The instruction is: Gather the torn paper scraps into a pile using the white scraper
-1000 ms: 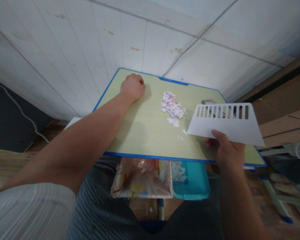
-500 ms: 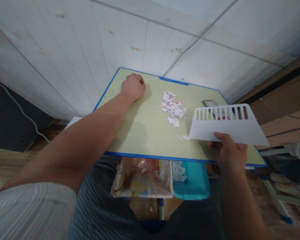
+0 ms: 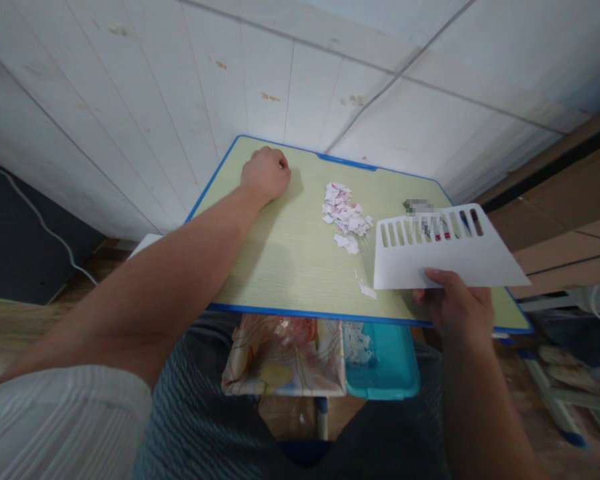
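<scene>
Left of the right grip [image 3: 460,303], which pinches a crosswise slotted sheet [image 3: 445,264], paper scraps [image 3: 346,215] lie nearer the curled left grip [image 3: 267,175].

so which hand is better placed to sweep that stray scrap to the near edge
Probably the right hand: it holds the white slotted scraper, whose near left corner is right by the stray scrap. The left hand is curled near the table's far left corner.
</scene>
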`<control>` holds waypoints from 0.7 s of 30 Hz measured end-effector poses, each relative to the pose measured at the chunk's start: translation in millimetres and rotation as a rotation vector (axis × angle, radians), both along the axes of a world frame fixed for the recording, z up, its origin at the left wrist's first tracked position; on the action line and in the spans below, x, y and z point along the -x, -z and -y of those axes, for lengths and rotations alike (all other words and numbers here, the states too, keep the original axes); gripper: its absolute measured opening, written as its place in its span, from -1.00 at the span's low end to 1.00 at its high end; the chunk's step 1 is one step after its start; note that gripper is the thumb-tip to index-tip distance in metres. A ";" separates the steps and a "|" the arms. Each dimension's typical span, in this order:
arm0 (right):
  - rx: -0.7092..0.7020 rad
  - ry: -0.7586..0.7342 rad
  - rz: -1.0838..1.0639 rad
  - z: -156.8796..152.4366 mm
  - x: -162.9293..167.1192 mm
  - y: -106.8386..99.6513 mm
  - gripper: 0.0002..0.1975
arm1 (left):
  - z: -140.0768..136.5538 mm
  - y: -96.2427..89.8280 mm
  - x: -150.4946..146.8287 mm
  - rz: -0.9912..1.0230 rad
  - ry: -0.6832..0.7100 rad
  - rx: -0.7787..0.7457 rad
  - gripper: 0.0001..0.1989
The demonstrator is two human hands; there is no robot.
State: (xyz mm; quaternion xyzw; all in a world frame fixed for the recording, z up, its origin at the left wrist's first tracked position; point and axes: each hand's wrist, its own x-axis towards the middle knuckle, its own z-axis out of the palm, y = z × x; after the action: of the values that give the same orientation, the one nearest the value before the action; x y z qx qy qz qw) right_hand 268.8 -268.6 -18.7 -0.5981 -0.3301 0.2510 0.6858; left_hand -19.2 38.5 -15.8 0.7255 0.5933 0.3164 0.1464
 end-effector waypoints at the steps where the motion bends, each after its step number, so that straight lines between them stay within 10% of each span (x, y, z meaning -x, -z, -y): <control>1: 0.015 -0.006 0.002 0.2 -0.2 -0.1 -0.65 | 0.1 0.0 -0.1 0.003 0.000 0.001 -0.86; 21: 0.017 0.072 0.051 -2.4 -0.8 4.0 -0.63 | -1.6 3.3 -0.4 0.000 -0.002 -0.023 -0.84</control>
State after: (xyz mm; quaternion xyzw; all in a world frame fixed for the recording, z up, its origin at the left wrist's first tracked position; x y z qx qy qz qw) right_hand 269.6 -266.2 -22.7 -0.6217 -0.3237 0.2136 0.6805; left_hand -18.9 40.1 -19.1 0.7265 0.5906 0.3233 0.1377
